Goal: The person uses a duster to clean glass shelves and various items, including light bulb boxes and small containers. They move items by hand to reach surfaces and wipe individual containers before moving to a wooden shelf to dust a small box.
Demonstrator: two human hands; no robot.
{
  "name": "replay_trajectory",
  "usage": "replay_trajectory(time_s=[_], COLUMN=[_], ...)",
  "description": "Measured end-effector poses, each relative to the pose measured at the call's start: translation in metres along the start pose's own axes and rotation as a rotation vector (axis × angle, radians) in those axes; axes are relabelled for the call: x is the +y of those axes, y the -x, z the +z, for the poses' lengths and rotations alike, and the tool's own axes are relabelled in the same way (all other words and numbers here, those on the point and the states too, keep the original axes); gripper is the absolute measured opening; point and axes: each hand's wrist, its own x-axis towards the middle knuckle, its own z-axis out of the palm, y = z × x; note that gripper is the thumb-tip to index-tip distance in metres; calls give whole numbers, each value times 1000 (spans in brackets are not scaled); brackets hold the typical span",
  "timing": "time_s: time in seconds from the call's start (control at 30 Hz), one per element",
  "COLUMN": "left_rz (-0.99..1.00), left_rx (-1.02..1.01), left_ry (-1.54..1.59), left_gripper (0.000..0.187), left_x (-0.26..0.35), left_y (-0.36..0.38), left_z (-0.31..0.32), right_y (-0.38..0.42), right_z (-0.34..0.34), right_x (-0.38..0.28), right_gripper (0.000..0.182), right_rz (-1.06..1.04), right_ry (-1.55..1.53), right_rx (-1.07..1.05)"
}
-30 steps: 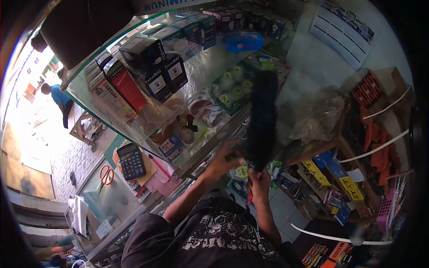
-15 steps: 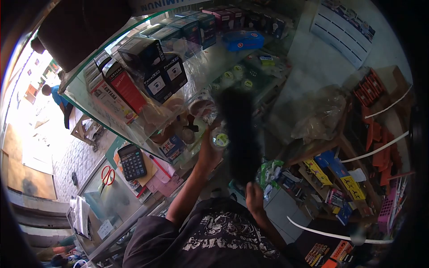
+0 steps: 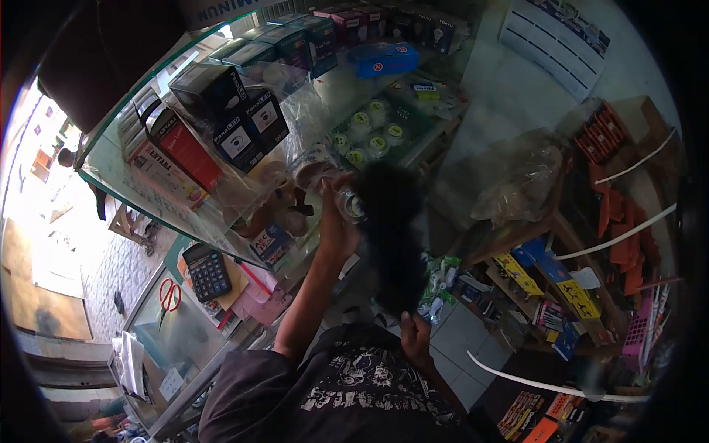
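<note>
At the near side of the green-edged glass case (image 3: 174,223), a long fluffy black duster (image 3: 393,240) stands from the closed right hand (image 3: 416,334), just beside a round clear plastic container (image 3: 354,205) pinched in the left hand (image 3: 339,225). I'd worry a careless sweep could knock it loose.

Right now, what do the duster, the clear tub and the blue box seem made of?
Duster: likely soft fibre, matte, by its fuzzy, blurred edge; feather or synthetic unclear.
Tub: plastic or glass, clear with shiny highlights.
Blue box: probably glossy card, flat printed faces.

Black duster (image 3: 393,236), white-printed dark shirt (image 3: 362,391)
</note>
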Motion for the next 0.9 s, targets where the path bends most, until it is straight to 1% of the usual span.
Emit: replay_trajectory(time_s=[0.03,0.07,0.1,0.13,0.2,0.23,0.3,0.33,0.4,0.43,0.47,0.5,0.53,0.57,0.6,0.63,0.67,0.7,0.73,0.77,0.83,0.87,0.9], left_rz=[-25,-26,-35,-45,-61,-58,-36,-34,24,53,147,151,-12,-175,-197,-196,-204,-213,-326,-324,-269,-307,-298], left_rx=[2,0,-59,-118,-230,-227,36,34,37,42,-64,-61,16,92,103,99,89,78,116,112,217,62,60], left_ry=[84,83,137,192,305,303,37,34,-111,-183,-202,-203,-98,8,-74,-75,-162,-250,-237,-239,-557,-487,-492], left_gripper=[37,37,39,42,47,47,48,48,46,46,39,39,34,30,41,41,49,57,63,63,60,50,50], left_x=[-1,-3,-5,-7,-10,-9,-7,-6,-6,-1,3,-2,-10,-13,-18,-26,-36,-47,-60,-66,-73,-71,-68], left_y=[-1,-2,-4,-5,-6,-5,-6,-7,-8,-5,13,14,10,9,15,17,17,18,16,17,20,18,15], left_z=[0,-1,-3,-6,-10,-10,-10,-10,-11,3,17,10,-3,0,5,6,5,1,-10,1,19,18,16], right_y=[1,2,3,1,-2,-1,1,-2,-9,-14,-21,-29,-35,-41,-49,-57,-68,-77,-88,-99,-123,-134,-146], right_z=[-2,-3,-3,-4,-10,-11,-14,-14,-15,-16,-18,-18,-20,-20,-20,-20,-21,-20,-16,-12,-4,-2,-1], right_x=[-2,-6,-9,-9,-9,-8,-6,-5,0,2,3,-1,-9,-19,-30,-37,-37,-40,-51,-60,-71,-77,-85], right_gripper=[27,29,31,31,34,34,36,36,38,38,38,38,33,33,34,35,36,36,35,35,32,31,31], right_rz=[1,-117,-235,-236,-26,-25,-32,-35,-88,-87,1,90,146,143,116,89,74,71,55,39,57,80,72], right_ry=[0,99,196,194,55,55,177,174,77,75,-107,-289,-351,-353,-376,-399,-457,-458,-514,-570,-607,-643,-646], right_rx=[1,-8,-16,-14,2,-2,-55,-55,54,53,131,209,230,229,216,205,144,146,115,82,102,121,114])
